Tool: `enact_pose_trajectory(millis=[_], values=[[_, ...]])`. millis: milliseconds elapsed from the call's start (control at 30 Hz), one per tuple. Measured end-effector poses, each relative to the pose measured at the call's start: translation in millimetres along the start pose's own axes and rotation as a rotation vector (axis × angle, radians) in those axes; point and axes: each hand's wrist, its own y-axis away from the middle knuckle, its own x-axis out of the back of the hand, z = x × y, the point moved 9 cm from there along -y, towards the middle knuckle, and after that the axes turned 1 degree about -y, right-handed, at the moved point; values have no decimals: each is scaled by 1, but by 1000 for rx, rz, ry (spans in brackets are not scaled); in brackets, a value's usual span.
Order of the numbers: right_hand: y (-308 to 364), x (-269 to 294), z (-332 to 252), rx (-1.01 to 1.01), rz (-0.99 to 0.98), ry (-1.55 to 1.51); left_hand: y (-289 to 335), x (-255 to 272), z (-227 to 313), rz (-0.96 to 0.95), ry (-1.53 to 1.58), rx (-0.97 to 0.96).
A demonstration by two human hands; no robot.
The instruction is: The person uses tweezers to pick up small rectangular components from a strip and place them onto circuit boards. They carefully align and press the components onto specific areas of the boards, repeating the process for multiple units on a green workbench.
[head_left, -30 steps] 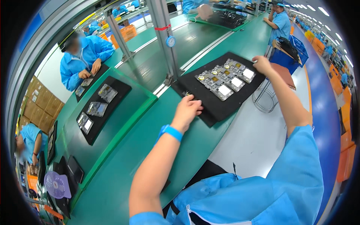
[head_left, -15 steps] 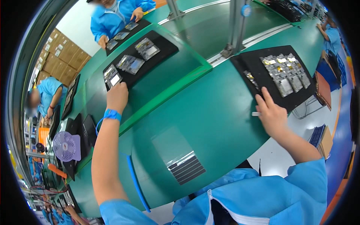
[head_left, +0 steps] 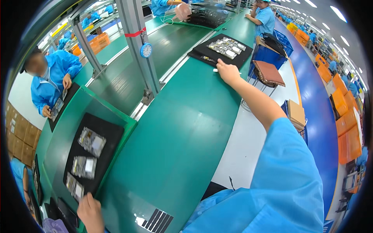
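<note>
My left hand (head_left: 91, 211) is at the lower left, fingertips on the near corner of a black mat (head_left: 107, 134). The mat lies on a raised green platform and carries three bagged circuit boards (head_left: 92, 140). My right hand (head_left: 228, 72) reaches far out across the green bench. It lies on the bench just in front of a second black mat (head_left: 202, 51) that holds several small boards (head_left: 226, 47). A thin white strip (head_left: 215, 70) pokes out from under this hand. Whether the fingers grip it is hidden.
A metal post (head_left: 138, 46) with a small round clock (head_left: 146, 50) stands between the two mats. A person in blue (head_left: 50, 83) works at the far left, another (head_left: 266, 17) at the far right. A brown-cushioned stool (head_left: 269, 72) and blue crates (head_left: 268, 54) stand in the aisle.
My left hand left the right-hand mat and moved to the left mat's near end. My right hand came off the right mat's far side and now rests in front of it.
</note>
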Motion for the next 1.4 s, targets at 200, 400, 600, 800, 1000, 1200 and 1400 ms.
enact_pose_trajectory(millis=[200, 400, 600, 800, 1000, 1200, 1400], values=[[-3, -34, 122, -401, 54, 166, 19, 76, 96, -51, 84, -103], [-6, 27, 17, 25, 517, -196, 62, 57, 114, -212, 242, 11], [68, 185, -137, 154, 265, -966, 52, 49, 115, -113, 349, 50], [167, 187, -296, -187, -763, -2019, 65, 51, 109, -5, 338, 61], [203, 200, -381, -161, -1071, -1949, 74, 43, 135, -165, 826, -41], [200, 201, -401, -113, -1173, -1839, 72, 38, 166, -193, 868, -25], [205, 204, -397, -92, -1081, -1814, 73, 42, 161, -179, 863, -7]])
